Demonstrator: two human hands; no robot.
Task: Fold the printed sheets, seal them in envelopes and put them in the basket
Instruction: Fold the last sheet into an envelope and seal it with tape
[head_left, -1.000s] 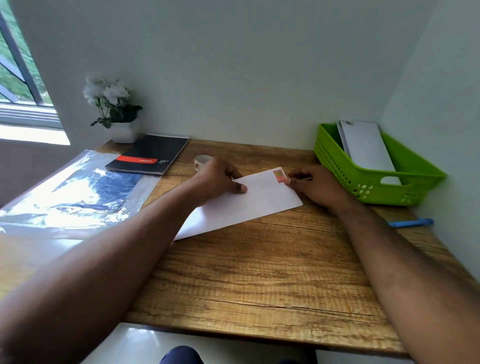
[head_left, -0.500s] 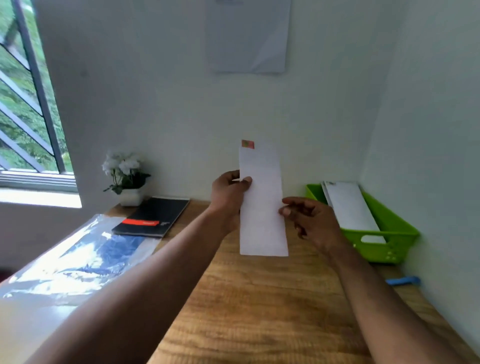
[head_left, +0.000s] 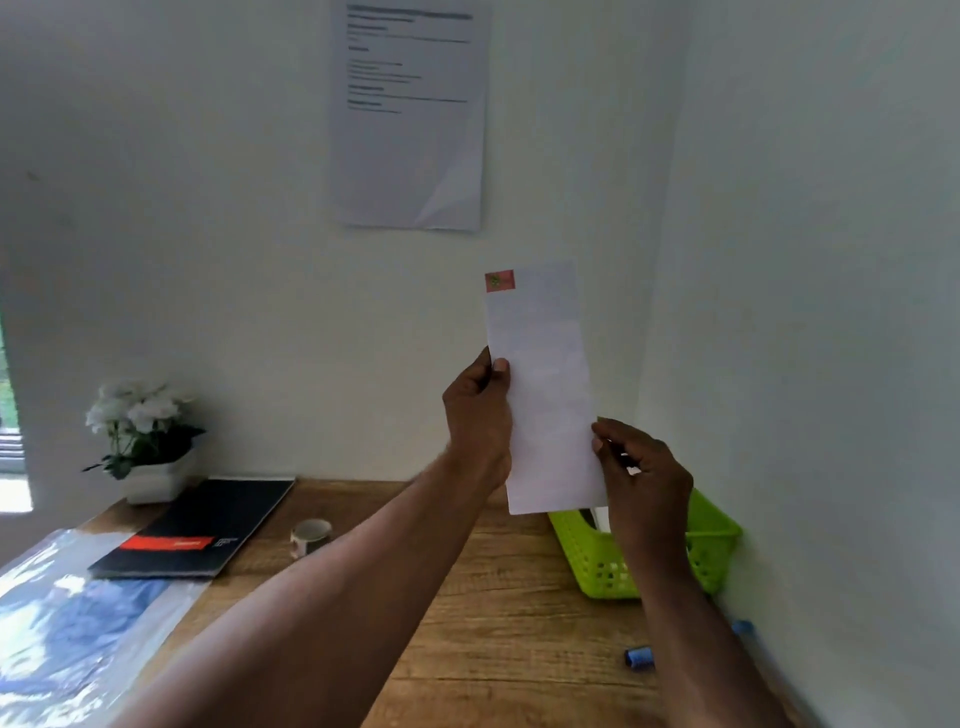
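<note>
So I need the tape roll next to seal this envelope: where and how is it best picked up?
Judging by its pose, take the tape roll by its outer rim from above, thumb and fingers on opposite sides. It seems to lie flat on the table, hole up, with bare wood all around, right of the black notebook. Both hands hold the envelope, so free one first.

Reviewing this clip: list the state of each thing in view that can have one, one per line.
envelope: held upright in the air, stamp at top left
left hand: grips the envelope's left edge
right hand: pinches its lower right edge
basket: on the table, something white inside
sheet on wall: hanging flat, lower corner creased
notebook: closed, lying flat
</note>
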